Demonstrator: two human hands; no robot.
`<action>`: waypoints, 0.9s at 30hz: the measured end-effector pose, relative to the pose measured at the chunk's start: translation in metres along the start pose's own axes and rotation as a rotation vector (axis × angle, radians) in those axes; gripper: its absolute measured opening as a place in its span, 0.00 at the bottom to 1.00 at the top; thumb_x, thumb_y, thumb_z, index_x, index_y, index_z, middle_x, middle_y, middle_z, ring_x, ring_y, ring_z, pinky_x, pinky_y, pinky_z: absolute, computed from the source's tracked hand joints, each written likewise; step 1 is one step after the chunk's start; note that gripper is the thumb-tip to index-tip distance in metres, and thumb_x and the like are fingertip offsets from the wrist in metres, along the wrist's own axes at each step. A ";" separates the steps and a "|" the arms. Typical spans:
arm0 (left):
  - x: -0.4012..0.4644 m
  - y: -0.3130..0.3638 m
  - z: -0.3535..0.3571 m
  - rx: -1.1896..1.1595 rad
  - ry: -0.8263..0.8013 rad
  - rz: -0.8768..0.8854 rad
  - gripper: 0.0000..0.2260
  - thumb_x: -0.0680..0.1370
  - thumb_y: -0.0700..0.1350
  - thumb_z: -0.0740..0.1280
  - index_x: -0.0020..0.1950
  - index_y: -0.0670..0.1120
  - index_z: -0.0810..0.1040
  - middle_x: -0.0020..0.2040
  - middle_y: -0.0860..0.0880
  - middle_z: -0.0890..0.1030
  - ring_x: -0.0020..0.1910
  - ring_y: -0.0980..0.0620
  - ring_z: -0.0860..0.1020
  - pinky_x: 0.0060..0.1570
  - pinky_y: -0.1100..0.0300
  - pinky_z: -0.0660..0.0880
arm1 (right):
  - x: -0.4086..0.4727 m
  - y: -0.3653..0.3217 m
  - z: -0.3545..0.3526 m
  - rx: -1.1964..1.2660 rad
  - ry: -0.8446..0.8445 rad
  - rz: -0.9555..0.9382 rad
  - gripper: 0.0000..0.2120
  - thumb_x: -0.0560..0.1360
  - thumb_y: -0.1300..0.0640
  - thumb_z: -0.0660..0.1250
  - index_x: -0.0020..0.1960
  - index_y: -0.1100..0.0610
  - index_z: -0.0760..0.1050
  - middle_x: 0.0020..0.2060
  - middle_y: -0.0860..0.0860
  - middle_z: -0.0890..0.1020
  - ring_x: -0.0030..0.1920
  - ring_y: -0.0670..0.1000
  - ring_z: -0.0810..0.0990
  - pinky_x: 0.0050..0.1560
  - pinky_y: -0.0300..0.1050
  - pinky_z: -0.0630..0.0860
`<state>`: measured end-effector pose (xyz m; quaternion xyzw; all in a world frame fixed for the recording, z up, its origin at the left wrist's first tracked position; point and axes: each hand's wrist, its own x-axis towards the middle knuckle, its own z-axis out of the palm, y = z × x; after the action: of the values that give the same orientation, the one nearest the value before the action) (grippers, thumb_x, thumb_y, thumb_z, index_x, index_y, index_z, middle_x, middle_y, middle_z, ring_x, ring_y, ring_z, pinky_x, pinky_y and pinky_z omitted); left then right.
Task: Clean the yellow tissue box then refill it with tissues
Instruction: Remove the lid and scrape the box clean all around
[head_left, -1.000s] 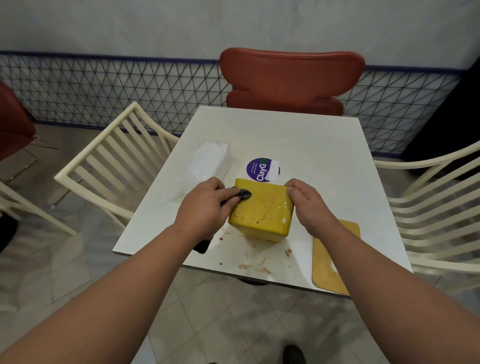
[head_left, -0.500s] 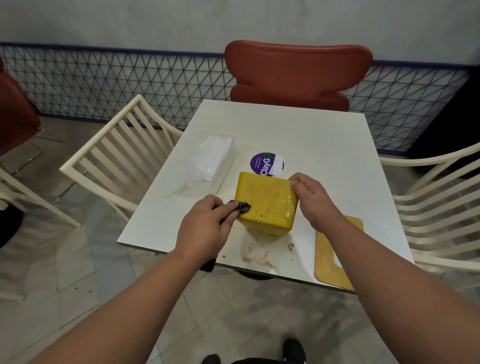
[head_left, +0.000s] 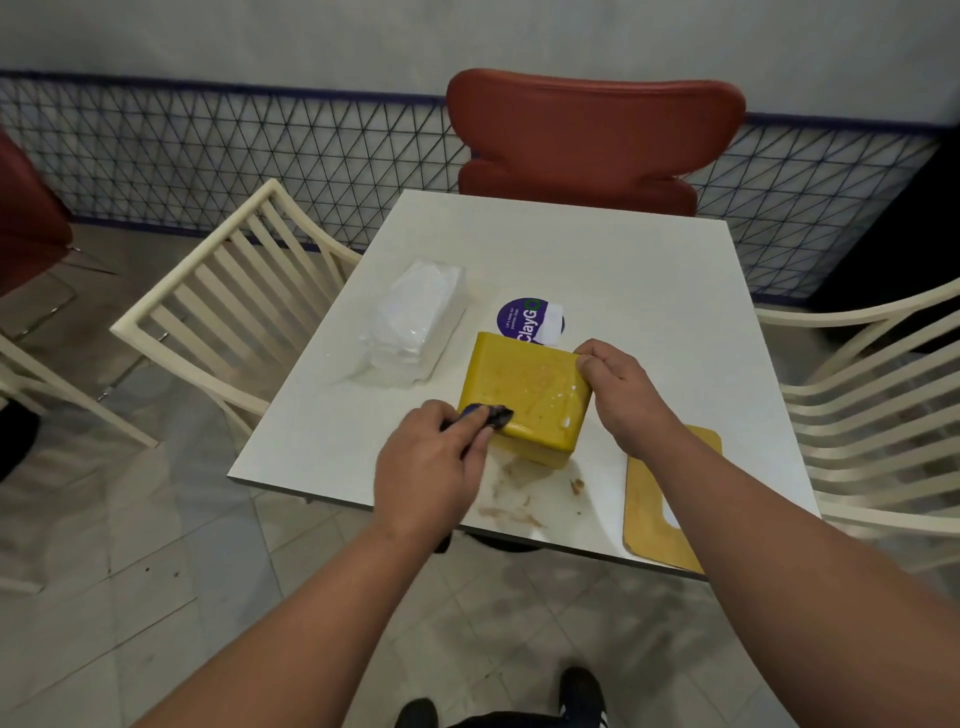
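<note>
While the right hand (head_left: 618, 392) grips the box (head_left: 524, 400) at the table's (head_left: 597, 249) near edge, the left hand (head_left: 431, 467) pinches a dark scraper (head_left: 491, 414); short, firm strokes should lift the stains.

Wall (head_left: 467, 36): pale, top of frame; dark lattice band (head_left: 208, 156) beneath
Floor (head_left: 156, 597): light tiles, lower left
Seating: red chair (head_left: 592, 135) top centre; cream slatted chairs (head_left: 223, 312) left and right
</note>
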<state>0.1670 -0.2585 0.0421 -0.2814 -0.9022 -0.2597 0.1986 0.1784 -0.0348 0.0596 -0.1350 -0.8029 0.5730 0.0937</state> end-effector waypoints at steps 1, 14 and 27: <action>0.000 -0.003 -0.001 0.000 0.012 -0.020 0.15 0.77 0.53 0.61 0.54 0.49 0.84 0.39 0.49 0.75 0.35 0.48 0.75 0.28 0.59 0.71 | 0.000 0.000 0.001 0.007 0.000 0.000 0.12 0.81 0.62 0.55 0.40 0.58 0.71 0.33 0.49 0.70 0.36 0.46 0.68 0.39 0.44 0.65; -0.001 0.004 0.003 0.013 0.008 0.019 0.15 0.77 0.53 0.61 0.54 0.49 0.84 0.40 0.49 0.76 0.36 0.48 0.75 0.30 0.59 0.70 | -0.004 -0.002 -0.002 0.030 -0.023 0.000 0.10 0.74 0.52 0.56 0.38 0.56 0.70 0.34 0.52 0.69 0.37 0.49 0.66 0.40 0.45 0.63; 0.018 0.003 -0.007 -0.117 -0.090 -0.272 0.15 0.78 0.54 0.63 0.62 0.52 0.79 0.46 0.52 0.78 0.47 0.51 0.77 0.43 0.57 0.74 | -0.005 -0.003 -0.002 0.029 -0.039 -0.009 0.12 0.79 0.60 0.56 0.37 0.55 0.70 0.31 0.47 0.68 0.33 0.44 0.66 0.34 0.39 0.63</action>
<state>0.1571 -0.2529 0.0576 -0.1787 -0.9233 -0.3234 0.1044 0.1834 -0.0360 0.0630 -0.1189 -0.7967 0.5868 0.0823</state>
